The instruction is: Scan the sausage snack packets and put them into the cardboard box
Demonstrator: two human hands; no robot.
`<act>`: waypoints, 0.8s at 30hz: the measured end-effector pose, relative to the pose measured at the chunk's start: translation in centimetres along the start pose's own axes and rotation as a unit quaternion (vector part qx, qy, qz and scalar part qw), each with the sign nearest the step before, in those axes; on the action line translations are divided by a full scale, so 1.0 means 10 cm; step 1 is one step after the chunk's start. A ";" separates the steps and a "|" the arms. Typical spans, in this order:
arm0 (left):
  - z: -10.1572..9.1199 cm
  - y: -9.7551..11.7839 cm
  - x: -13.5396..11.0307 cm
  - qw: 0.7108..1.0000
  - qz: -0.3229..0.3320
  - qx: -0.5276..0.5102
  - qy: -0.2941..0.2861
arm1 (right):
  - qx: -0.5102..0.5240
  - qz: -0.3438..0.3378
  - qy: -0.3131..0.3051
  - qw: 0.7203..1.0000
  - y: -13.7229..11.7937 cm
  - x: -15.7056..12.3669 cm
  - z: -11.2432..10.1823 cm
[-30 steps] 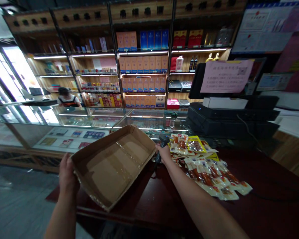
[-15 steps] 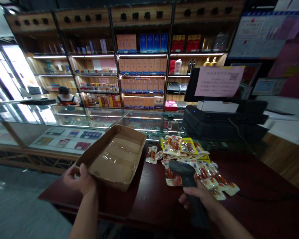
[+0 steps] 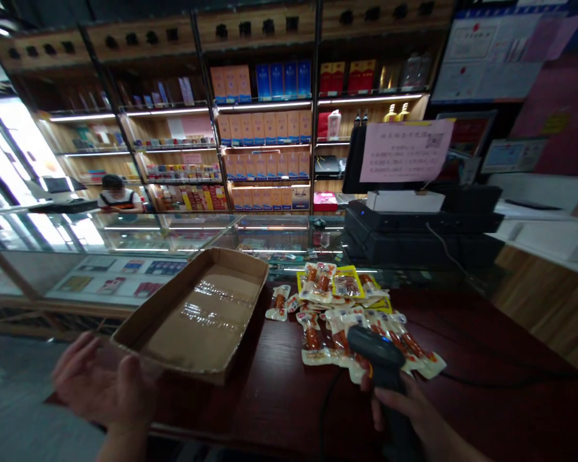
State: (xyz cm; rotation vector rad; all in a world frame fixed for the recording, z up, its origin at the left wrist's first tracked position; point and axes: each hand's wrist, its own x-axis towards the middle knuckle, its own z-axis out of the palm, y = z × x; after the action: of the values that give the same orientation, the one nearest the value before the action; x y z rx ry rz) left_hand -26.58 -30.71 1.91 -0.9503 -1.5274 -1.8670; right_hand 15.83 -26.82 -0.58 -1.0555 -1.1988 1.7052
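My right hand (image 3: pixel 404 404) grips a dark barcode scanner (image 3: pixel 378 350) by its handle, with the head over the near edge of a pile of snack packs. These vacuum-sealed packs (image 3: pixel 313 337) hold reddish-brown food, and some have yellow borders (image 3: pixel 349 282). One single pack (image 3: pixel 278 301) lies a little left of the pile. Further left, a shallow cardboard box (image 3: pixel 200 314) with an open top and shiny tape on its bottom rests on the dark red table. My left hand (image 3: pixel 108 378), blurred, is open beside the box's near left corner, fingers spread and nothing in them.
Behind the table (image 3: pixel 279 398) runs a glass display counter (image 3: pixel 183 224). A monitor with a pink notice (image 3: pixel 404 151) stands on dark equipment at the right. A cable (image 3: pixel 501 382) crosses the table. Another person (image 3: pixel 120 196) is far left, before the lit shelves.
My left hand has let go of the cardboard box's corner and moved left and down, fingers opening. The scanner in my right hand has moved slightly right and down. The view has shifted.
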 end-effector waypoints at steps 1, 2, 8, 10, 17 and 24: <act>0.10 0.19 -0.09 0.997 0.053 -0.047 -0.020 | 0.000 0.003 -0.003 1.000 0.00 0.02 -0.02; 0.23 0.35 -0.21 0.989 0.082 -0.083 -0.093 | 0.002 0.005 -0.006 1.000 0.01 0.05 -0.03; 1.22 0.71 -0.86 0.905 0.102 0.048 -0.410 | 0.036 -0.010 0.004 0.999 0.12 0.23 0.05; 1.37 0.68 -0.87 0.895 0.112 0.144 -0.408 | 0.042 -0.022 0.017 0.999 0.21 0.26 0.12; 1.01 0.71 -0.38 0.642 0.032 0.428 -0.636 | 0.156 -0.039 0.083 0.983 0.59 0.26 0.32; 0.35 0.34 0.56 0.600 0.095 0.423 -0.672 | 0.182 -0.040 0.068 0.980 0.63 0.29 0.41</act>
State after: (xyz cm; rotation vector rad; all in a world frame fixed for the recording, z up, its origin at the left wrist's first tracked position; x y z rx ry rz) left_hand -26.72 -27.91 8.76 -1.9418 -2.4642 0.2743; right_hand 10.17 -26.93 -6.29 -0.8708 -0.7933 1.6794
